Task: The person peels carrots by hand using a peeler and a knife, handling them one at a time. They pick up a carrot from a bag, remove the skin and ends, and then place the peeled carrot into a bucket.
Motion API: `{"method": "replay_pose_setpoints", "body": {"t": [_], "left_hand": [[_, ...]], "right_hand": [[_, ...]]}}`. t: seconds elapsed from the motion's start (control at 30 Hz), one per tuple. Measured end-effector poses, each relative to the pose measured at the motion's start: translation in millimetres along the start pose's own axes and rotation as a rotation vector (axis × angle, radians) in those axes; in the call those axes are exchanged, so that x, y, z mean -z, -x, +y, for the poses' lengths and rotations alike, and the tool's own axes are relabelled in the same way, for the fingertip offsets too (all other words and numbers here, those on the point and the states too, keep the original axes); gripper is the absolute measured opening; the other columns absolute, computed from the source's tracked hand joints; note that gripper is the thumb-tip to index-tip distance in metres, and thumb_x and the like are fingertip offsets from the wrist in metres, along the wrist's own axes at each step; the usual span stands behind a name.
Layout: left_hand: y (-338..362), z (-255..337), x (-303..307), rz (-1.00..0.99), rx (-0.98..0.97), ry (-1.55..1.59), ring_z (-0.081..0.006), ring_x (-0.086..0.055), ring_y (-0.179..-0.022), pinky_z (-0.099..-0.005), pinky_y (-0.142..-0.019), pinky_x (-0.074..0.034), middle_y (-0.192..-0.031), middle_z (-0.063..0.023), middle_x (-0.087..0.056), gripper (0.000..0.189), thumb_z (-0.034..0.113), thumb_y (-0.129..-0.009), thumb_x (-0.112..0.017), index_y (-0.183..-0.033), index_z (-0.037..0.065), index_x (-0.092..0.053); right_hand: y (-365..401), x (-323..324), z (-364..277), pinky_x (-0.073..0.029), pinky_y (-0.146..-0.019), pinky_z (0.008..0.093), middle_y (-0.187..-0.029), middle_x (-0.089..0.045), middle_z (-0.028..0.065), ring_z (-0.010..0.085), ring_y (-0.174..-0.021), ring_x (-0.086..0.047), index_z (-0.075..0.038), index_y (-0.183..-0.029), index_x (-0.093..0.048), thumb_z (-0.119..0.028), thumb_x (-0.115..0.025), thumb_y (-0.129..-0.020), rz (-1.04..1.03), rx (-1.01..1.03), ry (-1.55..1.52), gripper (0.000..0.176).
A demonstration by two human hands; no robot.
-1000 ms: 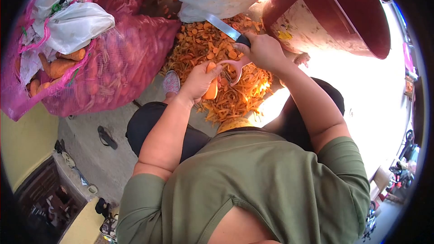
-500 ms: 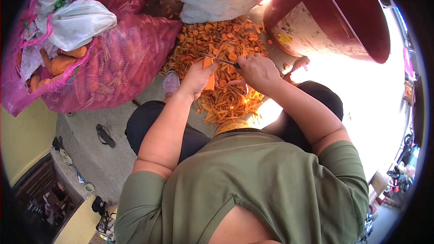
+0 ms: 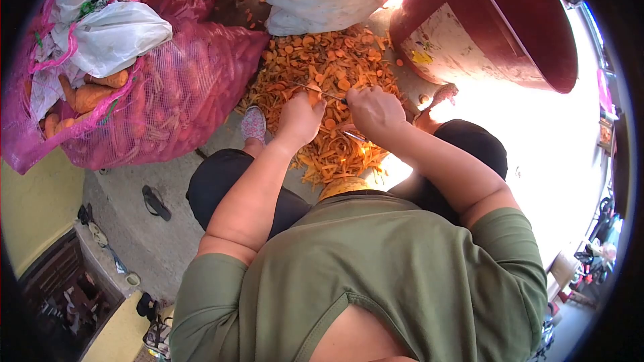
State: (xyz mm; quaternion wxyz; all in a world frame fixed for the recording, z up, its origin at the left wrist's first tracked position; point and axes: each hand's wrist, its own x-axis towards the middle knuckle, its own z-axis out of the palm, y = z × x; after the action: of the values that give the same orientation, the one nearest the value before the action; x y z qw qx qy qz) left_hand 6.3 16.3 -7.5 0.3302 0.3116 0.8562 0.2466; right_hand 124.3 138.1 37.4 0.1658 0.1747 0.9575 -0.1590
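Grey concrete ground (image 3: 124, 218) lies below both hands. Left hand (image 3: 300, 118) is closed around an orange carrot (image 3: 310, 96); only the carrot's top end shows above the fingers. Right hand (image 3: 374, 110) is clenched on the handle of a thin steel-bladed knife (image 3: 316, 91), with the blade at the carrot top. Just beyond both hands lies a heap of orange carrot peelings and slices (image 3: 322, 57). Left of the left hand stands a pink mesh sack of carrots (image 3: 174, 94). Beyond the right hand stands a dark red barrel (image 3: 496, 20).

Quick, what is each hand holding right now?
Left hand: closed around an orange carrot piece.
Right hand: closed on a thin steel knife.
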Motion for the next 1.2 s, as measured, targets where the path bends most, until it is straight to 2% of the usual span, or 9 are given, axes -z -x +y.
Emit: {"method": "replay_pose_setpoints", "body": {"t": [0.17,0.23,0.33,0.47,0.6,0.73,0.87,1.03,1.2], "left_hand": [[10.3,16.0,6.4,0.022,-0.023,-0.206,-0.0362,-0.058,-0.070,-0.0406,-0.065,-0.046,-0.075,-0.0238,-0.058,0.030,0.024,-0.080,-0.056,-0.086,-0.004,-0.053],[3.1,3.0,-0.6,-0.166,0.049,0.191,-0.0296,-0.059,-0.064,-0.0367,-0.060,-0.047,-0.070,-0.0190,-0.059,0.026,0.023,-0.081,-0.056,-0.085,-0.003,-0.053],[5.0,1.9,1.1,-0.455,0.143,0.741,-0.0179,-0.055,-0.054,-0.0301,-0.049,-0.044,-0.067,-0.0095,-0.057,0.021,0.021,-0.084,-0.053,-0.083,0.000,-0.052],[23.5,41.9,16.5,-0.840,0.050,1.011,-0.0140,-0.053,-0.054,-0.0262,-0.051,-0.043,-0.066,-0.0049,-0.055,0.019,0.021,-0.086,-0.053,-0.083,0.002,-0.052],[-1.3,9.4,6.2,0.113,-0.531,0.110,-0.0129,-0.054,-0.064,-0.0240,-0.059,-0.044,-0.073,-0.0036,-0.056,0.023,0.019,-0.079,-0.062,-0.087,-0.002,-0.056],[-3.6,5.6,14.5,-0.015,-0.018,0.768,-0.0112,-0.054,-0.071,-0.0231,-0.065,-0.045,-0.086,-0.0049,-0.055,0.018,0.008,-0.079,-0.061,-0.093,-0.001,-0.055],[-0.4,0.6,15.6,-0.157,0.102,0.841,-0.0115,-0.055,-0.075,-0.0242,-0.067,-0.047,-0.087,-0.0055,-0.055,0.025,0.000,-0.075,-0.062,-0.096,0.000,-0.049],[5.1,3.2,6.4,-0.244,-0.171,0.553,-0.0125,-0.055,-0.077,-0.0254,-0.070,-0.044,-0.090,-0.0055,-0.056,0.038,0.005,-0.068,-0.068,-0.101,-0.001,-0.050],[0.2,4.1,8.6,-0.188,-0.108,0.435,-0.0133,-0.056,-0.072,-0.0267,-0.066,-0.044,-0.079,-0.0053,-0.060,0.027,0.013,-0.068,-0.069,-0.089,0.001,-0.058]], "right_hand": [[-1.5,-7.0,-6.7,-0.049,-0.060,0.0347,-0.077,-0.059,0.0131,0.0265,-0.080,-0.058,-0.003,-0.086,-0.047,-0.041,-0.067,-0.065,-0.018,-0.058,0.066,0.048],[-0.8,-7.5,-6.7,-0.049,-0.061,0.0332,-0.078,-0.059,0.0121,0.0252,-0.080,-0.058,-0.004,-0.085,-0.047,-0.040,-0.067,-0.066,-0.015,-0.066,0.081,0.045],[0.9,-1.6,-4.6,-0.050,-0.060,0.0376,-0.076,-0.061,0.0151,0.0290,-0.076,-0.061,-0.002,-0.081,-0.054,-0.012,-0.051,-0.075,0.076,-0.014,0.004,0.012],[-7.8,-43.1,11.0,-0.050,-0.060,0.0368,-0.079,-0.062,0.0147,0.0289,-0.078,-0.061,-0.003,-0.085,-0.056,-0.016,-0.053,-0.076,-0.109,-0.073,0.041,0.016],[-17.3,-45.6,20.2,-0.048,-0.063,0.0376,-0.079,-0.061,0.0142,0.0288,-0.078,-0.061,-0.002,-0.086,-0.055,-0.026,-0.054,-0.079,-0.186,-0.130,-0.064,0.025],[-34.1,-44.4,29.6,-0.045,-0.066,0.0404,-0.080,-0.060,0.0150,0.0316,-0.077,-0.058,-0.003,-0.089,-0.052,-0.029,-0.051,-0.082,-0.130,-0.154,-0.291,0.027],[-44.9,-45.8,30.9,-0.045,-0.065,0.0423,-0.081,-0.060,0.0176,0.0343,-0.077,-0.058,-0.003,-0.091,-0.050,-0.029,-0.053,-0.080,-0.020,-0.088,-0.508,0.029],[-29.6,-19.5,11.9,-0.045,-0.061,0.0429,-0.076,-0.059,0.0179,0.0346,-0.072,-0.058,-0.004,-0.094,-0.048,-0.022,-0.057,-0.076,-0.079,-0.005,-0.367,0.027],[-17.9,-18.6,9.9,-0.045,-0.058,0.0409,-0.068,-0.058,0.0159,0.0322,-0.069,-0.059,-0.002,-0.089,-0.046,-0.028,-0.061,-0.074,0.016,-0.018,-0.267,0.034]]}}
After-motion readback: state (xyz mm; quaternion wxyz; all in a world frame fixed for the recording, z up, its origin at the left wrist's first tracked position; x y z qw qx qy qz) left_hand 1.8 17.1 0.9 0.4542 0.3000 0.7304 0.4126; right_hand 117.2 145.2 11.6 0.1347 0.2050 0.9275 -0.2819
